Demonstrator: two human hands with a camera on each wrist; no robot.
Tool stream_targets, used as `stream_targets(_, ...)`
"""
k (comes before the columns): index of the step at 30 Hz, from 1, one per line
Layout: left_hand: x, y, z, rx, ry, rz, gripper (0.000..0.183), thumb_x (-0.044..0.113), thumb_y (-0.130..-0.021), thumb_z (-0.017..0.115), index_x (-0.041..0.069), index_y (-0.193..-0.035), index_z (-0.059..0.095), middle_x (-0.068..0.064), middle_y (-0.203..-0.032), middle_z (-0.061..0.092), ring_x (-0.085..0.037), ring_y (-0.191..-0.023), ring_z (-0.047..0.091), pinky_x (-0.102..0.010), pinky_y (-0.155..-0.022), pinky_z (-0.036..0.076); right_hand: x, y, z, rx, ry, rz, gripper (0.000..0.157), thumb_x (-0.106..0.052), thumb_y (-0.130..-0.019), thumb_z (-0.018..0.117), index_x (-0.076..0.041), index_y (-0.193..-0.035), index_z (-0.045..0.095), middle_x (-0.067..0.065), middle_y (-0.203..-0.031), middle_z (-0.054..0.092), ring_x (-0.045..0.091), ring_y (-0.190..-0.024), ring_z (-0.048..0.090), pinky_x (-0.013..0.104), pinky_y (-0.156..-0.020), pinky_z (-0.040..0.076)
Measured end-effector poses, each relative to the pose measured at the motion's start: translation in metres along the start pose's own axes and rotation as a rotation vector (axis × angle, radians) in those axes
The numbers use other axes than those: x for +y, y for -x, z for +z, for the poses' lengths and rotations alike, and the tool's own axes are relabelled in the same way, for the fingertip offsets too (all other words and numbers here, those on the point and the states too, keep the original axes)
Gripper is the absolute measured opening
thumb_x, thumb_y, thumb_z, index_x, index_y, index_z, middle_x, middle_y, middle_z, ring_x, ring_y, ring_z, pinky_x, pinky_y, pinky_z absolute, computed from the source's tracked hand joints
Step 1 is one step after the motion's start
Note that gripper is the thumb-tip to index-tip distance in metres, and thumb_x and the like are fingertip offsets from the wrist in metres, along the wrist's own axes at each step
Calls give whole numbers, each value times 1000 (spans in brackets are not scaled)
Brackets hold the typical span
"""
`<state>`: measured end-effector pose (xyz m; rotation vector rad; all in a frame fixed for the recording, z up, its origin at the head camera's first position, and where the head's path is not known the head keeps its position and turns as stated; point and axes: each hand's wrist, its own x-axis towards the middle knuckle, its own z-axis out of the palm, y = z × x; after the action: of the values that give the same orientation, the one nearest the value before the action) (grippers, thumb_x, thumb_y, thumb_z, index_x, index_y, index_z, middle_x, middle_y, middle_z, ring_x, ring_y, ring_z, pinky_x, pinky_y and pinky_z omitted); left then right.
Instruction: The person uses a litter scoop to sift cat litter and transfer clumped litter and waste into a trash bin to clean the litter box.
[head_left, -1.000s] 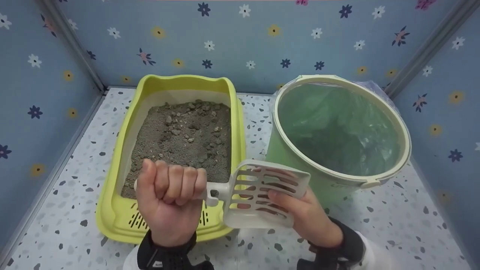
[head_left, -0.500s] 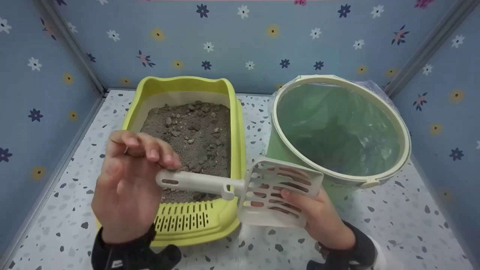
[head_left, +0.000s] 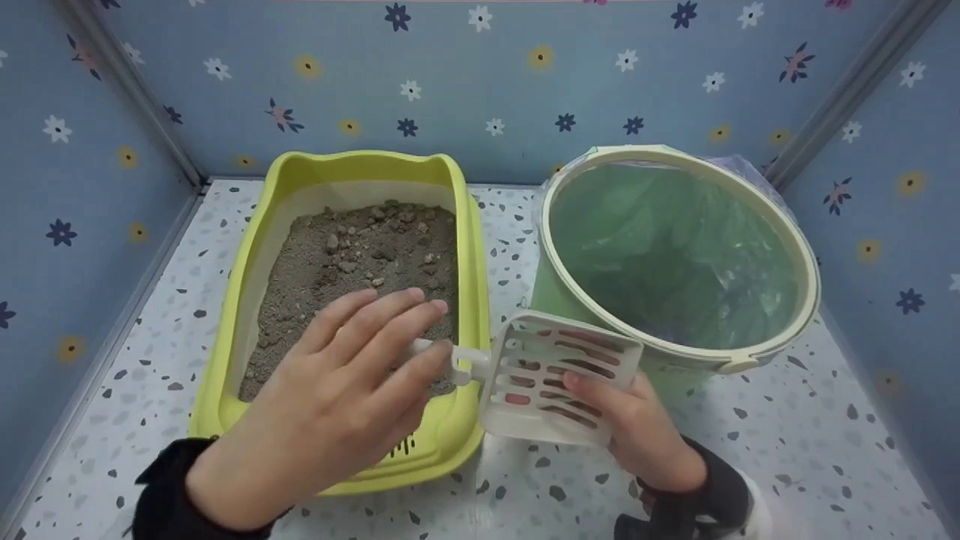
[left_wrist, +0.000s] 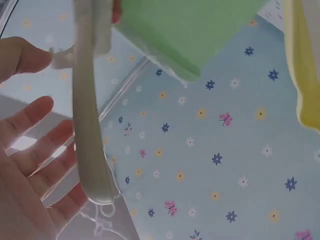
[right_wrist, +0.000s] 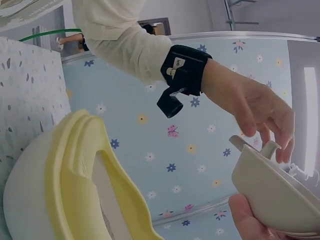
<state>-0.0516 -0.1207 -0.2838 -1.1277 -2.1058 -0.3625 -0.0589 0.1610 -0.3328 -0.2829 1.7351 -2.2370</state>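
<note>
My right hand (head_left: 649, 431) pinches the slotted head of a pale litter scoop (head_left: 559, 420), its thumb on the slats. The scoop's handle points left, over the right side of a yellow litter box (head_left: 474, 300). Above that handle, and mostly hiding it in the head view, is my left hand (head_left: 337, 382), its fingers spread and loosely extended. In the left wrist view the handle (left_wrist: 87, 125) runs close beside the fingers (left_wrist: 55, 142), which are not closed round it. Grey-brown litter (head_left: 300, 285) with several clumps (head_left: 346, 266) lies in the box.
To the right stands a green bin (head_left: 585, 296) with a cream rim and a clear plastic liner (head_left: 742, 277). Flower-patterned panels (head_left: 480, 90) enclose the back and sides. The surface below is white with grey speckles (head_left: 510, 255).
My left hand has let go of the scoop's handle, swung away to the left, then come back above it with the palm turned down. The right hand has shifted slightly right with the scoop.
</note>
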Motion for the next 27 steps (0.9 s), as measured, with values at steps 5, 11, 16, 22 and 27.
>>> stream_targets(5, 9, -1, 10, -232, -473, 71, 34, 9, -102, 27, 0, -124, 51, -19, -134, 50, -32, -124, 47, -48, -106, 34, 2, -1, 0, 12, 20, 11, 41, -2, -90, 50, 3, -129, 39, 20, -118, 60, 35, -108, 61, 48, -88, 50)
stream_targets(11, 4, 0, 28, -130, -600, 67, 26, 2, -96, 38, -2, -112, 58, -20, -111, 62, -32, -101, 58, -46, -89, 46, 4, 0, 2, -33, -9, -17, 38, -1, -91, 50, -1, -128, 42, 14, -118, 62, 33, -108, 61, 47, -88, 50)
stream_targets(16, 5, -3, 33, 9, -574, 39, 19, 3, -95, 44, -2, -84, 58, -16, -77, 63, -27, -68, 58, -35, -58, 47, 5, 3, 4, -82, -19, -58, 38, 2, -91, 48, -5, -128, 43, 11, -119, 62, 32, -108, 61, 47, -88, 50)
stream_targets(22, 11, -9, 29, 125, -593, 7, 36, 7, -96, 45, 7, -61, 39, -2, -52, 34, -15, -45, 32, -26, -42, 23, 5, 5, 4, -146, 2, -95, 38, 3, -92, 45, -5, -129, 44, 12, -119, 62, 33, -109, 61, 48, -87, 49)
stream_targets(27, 14, -9, 29, 132, -585, 4, 36, 0, -93, 39, 11, -60, 31, 0, -53, 24, -13, -45, 23, -26, -43, 16, 4, 8, 4, -126, 12, -83, 38, 2, -92, 47, -6, -128, 44, 10, -119, 63, 31, -108, 62, 46, -87, 50)
